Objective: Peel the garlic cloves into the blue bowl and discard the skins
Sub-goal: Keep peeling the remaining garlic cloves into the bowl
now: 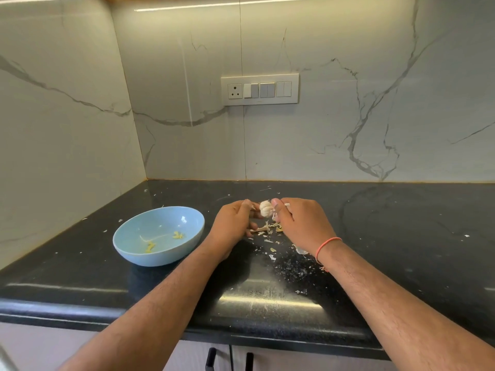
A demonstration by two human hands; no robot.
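- Two bare forearms reach in over the rounded front edge of the black counter (267, 303), angled toward each other; the right wrist wears a thin orange thread band (327, 244).
- The right hand (301, 223) is knuckles-up, fingers curled down, its thumb pressed on the garlic bulb (266, 208) — gripping it from the right.
- The left hand (232, 226) sits just left of the bulb, fingers bent, fingertips pinching at the bulb's left side.
- The bulb is held just above the counter, between the two hands.
- Loose skins (267, 228) lie under and nearer than the bulb, scattered on the counter.
- The blue bowl (126, 245) stands left of the bulb, apart from the left hand — a few yellowish bits inside.
- Beyond the bulb, a switch panel (259, 89) on the marble wall.
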